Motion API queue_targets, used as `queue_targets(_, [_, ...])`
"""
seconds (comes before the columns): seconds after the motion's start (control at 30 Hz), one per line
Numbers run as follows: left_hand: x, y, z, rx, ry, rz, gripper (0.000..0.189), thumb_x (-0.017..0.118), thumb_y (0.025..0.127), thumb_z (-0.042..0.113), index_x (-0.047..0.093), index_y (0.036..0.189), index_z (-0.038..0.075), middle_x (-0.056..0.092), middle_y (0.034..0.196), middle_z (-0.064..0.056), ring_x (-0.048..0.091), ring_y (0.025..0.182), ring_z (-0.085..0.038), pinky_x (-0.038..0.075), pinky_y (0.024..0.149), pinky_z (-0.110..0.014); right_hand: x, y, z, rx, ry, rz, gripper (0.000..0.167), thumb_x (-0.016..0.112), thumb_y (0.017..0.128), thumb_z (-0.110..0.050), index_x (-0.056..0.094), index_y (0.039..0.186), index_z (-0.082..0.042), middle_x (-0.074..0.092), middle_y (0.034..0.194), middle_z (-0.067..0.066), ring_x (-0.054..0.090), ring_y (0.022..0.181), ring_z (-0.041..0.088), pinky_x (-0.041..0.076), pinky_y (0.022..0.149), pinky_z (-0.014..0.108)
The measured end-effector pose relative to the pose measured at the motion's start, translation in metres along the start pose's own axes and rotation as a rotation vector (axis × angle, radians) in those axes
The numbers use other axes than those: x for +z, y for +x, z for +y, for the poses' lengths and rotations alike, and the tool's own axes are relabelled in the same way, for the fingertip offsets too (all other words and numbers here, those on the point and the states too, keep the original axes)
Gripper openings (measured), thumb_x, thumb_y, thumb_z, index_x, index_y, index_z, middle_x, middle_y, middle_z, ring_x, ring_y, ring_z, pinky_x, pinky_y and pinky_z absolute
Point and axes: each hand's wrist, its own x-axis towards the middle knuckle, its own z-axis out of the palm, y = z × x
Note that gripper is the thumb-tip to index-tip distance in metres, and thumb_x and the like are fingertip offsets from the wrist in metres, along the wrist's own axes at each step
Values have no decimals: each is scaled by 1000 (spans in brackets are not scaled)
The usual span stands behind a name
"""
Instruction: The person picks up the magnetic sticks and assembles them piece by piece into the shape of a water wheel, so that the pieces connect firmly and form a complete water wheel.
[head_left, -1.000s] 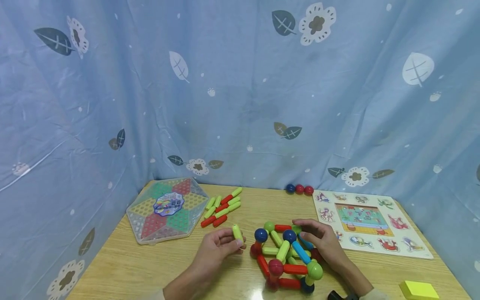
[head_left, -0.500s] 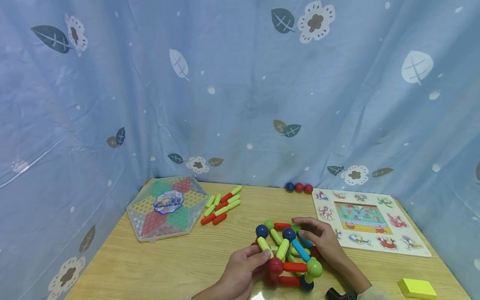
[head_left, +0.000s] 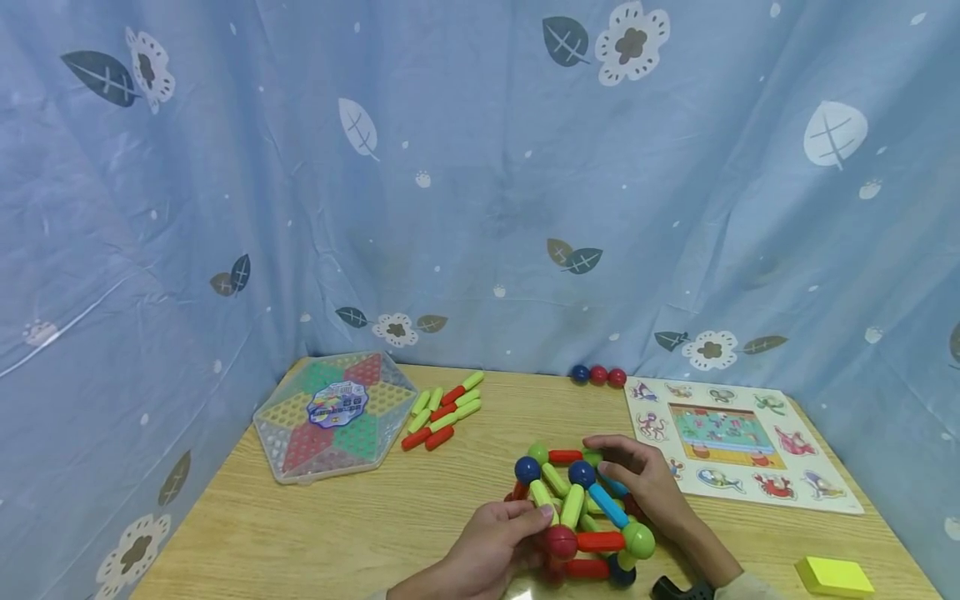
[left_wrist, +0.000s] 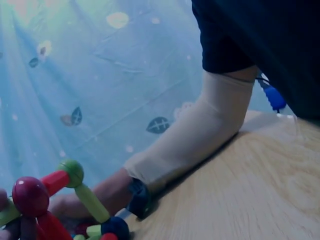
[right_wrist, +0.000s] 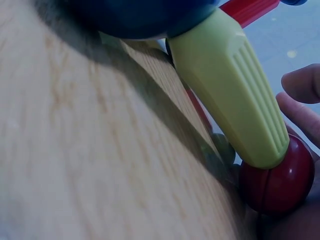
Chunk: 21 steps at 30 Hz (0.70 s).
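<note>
A frame of colored building sticks and balls (head_left: 600, 542) stands on the table in the head view. My left hand (head_left: 491, 542) pinches a yellow-green stick (head_left: 542, 496) at the frame's left front. That stick spans from a blue ball (head_left: 527, 470) down toward a red ball (head_left: 562, 542). On the far right side, my right hand (head_left: 648, 483) holds the frame around a green ball (head_left: 593, 457) and a blue stick. In the right wrist view, a yellow-green stick (right_wrist: 230, 90) meets a dark red ball (right_wrist: 277, 175) beside the fingers.
Loose red and yellow-green sticks (head_left: 440, 437) lie near a hexagonal game board (head_left: 300, 450) at the left. Three balls (head_left: 598, 375) line the back edge. An animal picture board (head_left: 720, 446) lies at right, with a yellow block (head_left: 835, 577) in front.
My left hand has carried the yellow-green stick right to the frame, where it now bridges toward the red ball. The frame's front has shifted slightly right. My right hand has stayed in place.
</note>
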Motion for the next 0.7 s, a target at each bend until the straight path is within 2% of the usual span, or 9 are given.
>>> queue_targets(0.1, [-3, -1, 0, -10, 24, 11, 25, 70, 109, 23, 78, 117, 0, 82, 101, -3, 69, 87, -10, 59, 79, -25, 1, 0, -1, -11, -4, 3, 32, 64, 105, 0, 70, 137, 4, 71, 140, 26, 70, 126, 6, 53, 106, 15])
queue_targets(0.2, [-8, -3, 0, 39, 142, 50, 27, 71, 108, 25, 80, 113, 0, 81, 94, -1, 67, 82, -10, 57, 73, -23, 2, 0, -1, -9, -1, 9, 32, 65, 105, 0, 70, 136, 3, 72, 139, 25, 70, 126, 6, 53, 105, 15])
queue_targets(0.27, [-13, -4, 3, 127, 255, 107, 27, 73, 107, 27, 80, 105, 1, 75, 86, 2, 64, 78, -9, 53, 69, -21, 2, 0, -1, -12, -2, 3, 32, 65, 105, 0, 70, 136, 4, 71, 140, 26, 70, 126, 6, 53, 105, 16])
queue_targets(0.33, [-19, -2, 6, 277, 367, 178, 24, 75, 105, 26, 77, 98, 3, 68, 82, 3, 60, 75, -9, 49, 65, -21, 2, 1, -1, -13, -3, 3, 32, 66, 105, 0, 71, 136, 3, 71, 140, 26, 70, 126, 6, 53, 106, 16])
queue_targets(0.4, [-26, 2, 10, 445, 473, 216, 14, 75, 104, 23, 75, 105, 8, 69, 93, 0, 59, 81, -12, 49, 68, -22, 2, 1, 0, -25, -8, -1, 31, 65, 105, 1, 71, 136, 3, 70, 140, 27, 70, 127, 6, 53, 106, 17])
queue_targets(0.47, [-34, 9, 14, 575, 559, 179, 15, 71, 107, 21, 74, 121, 18, 71, 113, -5, 61, 95, -14, 53, 76, -23, 1, 0, 1, -36, -5, 3, 31, 66, 104, 2, 71, 135, 4, 70, 139, 28, 70, 127, 6, 54, 106, 17])
queue_targets(0.53, [-41, 16, 18, 625, 604, 70, 28, 66, 110, 22, 70, 138, 23, 69, 134, -10, 62, 109, -17, 56, 85, -25, 1, 0, 3, -59, -8, 0, 32, 68, 103, 3, 70, 135, 6, 69, 139, 30, 69, 129, 5, 52, 108, 16])
queue_targets(0.63, [-49, 25, 23, 578, 625, -80, 34, 60, 114, 27, 67, 147, 24, 66, 147, -12, 61, 122, -18, 57, 96, -28, 2, 0, 6, -92, -34, -14, 33, 70, 101, 6, 69, 134, 6, 67, 140, 33, 66, 133, 3, 50, 110, 14])
queue_targets(0.7, [-52, 29, 24, 540, 615, -121, 33, 60, 113, 28, 69, 145, 19, 67, 145, -13, 62, 123, -18, 56, 99, -29, 3, 0, 6, -102, -75, -11, 33, 73, 99, 7, 71, 132, 4, 67, 141, 31, 65, 134, 2, 49, 110, 13])
